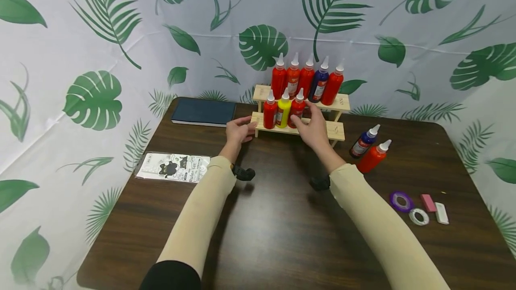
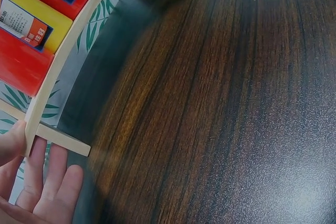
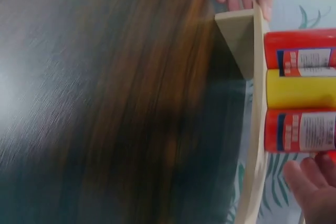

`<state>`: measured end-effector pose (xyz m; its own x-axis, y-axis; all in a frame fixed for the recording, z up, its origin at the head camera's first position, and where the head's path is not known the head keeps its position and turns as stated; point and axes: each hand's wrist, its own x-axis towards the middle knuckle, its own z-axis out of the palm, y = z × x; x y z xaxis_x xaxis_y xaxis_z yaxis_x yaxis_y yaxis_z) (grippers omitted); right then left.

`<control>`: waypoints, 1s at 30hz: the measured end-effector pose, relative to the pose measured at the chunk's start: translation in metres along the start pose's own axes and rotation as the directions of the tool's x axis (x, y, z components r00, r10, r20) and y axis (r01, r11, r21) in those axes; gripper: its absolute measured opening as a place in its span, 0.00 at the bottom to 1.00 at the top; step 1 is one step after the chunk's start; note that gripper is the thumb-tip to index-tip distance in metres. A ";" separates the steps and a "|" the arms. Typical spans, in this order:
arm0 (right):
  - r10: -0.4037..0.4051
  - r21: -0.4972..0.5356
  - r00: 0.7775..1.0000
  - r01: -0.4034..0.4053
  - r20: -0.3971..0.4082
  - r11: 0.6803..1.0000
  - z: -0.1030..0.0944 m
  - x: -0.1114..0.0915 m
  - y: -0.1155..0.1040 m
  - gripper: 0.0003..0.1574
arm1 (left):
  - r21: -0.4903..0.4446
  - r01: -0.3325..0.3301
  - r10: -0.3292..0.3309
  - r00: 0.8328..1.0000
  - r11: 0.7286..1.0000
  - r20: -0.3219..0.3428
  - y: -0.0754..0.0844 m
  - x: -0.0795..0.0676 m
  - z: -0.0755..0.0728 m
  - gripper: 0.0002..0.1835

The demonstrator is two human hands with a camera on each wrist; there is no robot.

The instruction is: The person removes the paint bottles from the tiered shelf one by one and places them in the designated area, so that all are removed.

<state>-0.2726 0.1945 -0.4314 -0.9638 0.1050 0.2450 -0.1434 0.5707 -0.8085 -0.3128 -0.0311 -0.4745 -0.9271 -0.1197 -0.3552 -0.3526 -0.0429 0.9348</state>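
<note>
A two-tier wooden rack (image 1: 334,130) stands at the back of the table. On its lower tier are a red bottle (image 1: 269,114), a yellow bottle (image 1: 284,113) and another red bottle (image 1: 297,110), upright side by side. My right hand (image 1: 314,130) holds that rightmost red bottle, thumb in front; its far fingers are partly hidden. At the lower tier's left end, my left hand (image 1: 238,130) grips the wood, thumb above and fingers below, as the left wrist view shows. Several bottles, red, orange-red and a dark blue one (image 1: 319,85), fill the upper tier.
Right of the rack, a dark blue bottle (image 1: 362,143) and a red bottle (image 1: 371,158) stand on the table. Nearer are a purple tape roll (image 1: 393,202), a white roll (image 1: 419,223), and pink and white blocks. A dark book (image 1: 203,111) and ruler set packet (image 1: 155,167) lie left.
</note>
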 end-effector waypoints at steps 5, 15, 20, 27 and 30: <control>0.048 -0.030 0.998 -0.049 -0.032 0.998 0.006 0.007 -0.003 0.37 | 0.009 -0.005 0.005 1.000 1.000 0.003 0.000 0.000 0.000 0.16; 0.069 0.104 0.997 -0.065 -0.041 0.993 0.008 -0.003 -0.002 0.32 | 0.013 0.010 -0.010 1.000 1.000 0.000 0.000 0.003 -0.001 0.17; 0.073 0.185 0.997 -0.064 -0.040 0.981 -0.015 -0.031 0.001 0.33 | 0.014 0.007 -0.007 1.000 1.000 0.002 -0.001 0.004 -0.001 0.17; 0.097 0.186 0.993 -0.085 -0.060 0.979 -0.072 -0.094 0.004 0.31 | 0.022 0.014 -0.014 1.000 1.000 0.007 -0.002 0.004 -0.001 0.17; 0.117 0.134 0.989 -0.104 -0.091 0.985 -0.087 -0.120 0.027 0.31 | 0.023 0.008 -0.008 1.000 1.000 0.007 -0.002 0.004 -0.001 0.16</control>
<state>-0.1407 0.2684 -0.4358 -0.9494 0.2447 0.1969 -0.0715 0.4421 -0.8941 -0.3160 -0.0324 -0.4782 -0.9252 -0.1127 -0.3624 -0.3624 -0.0212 0.9318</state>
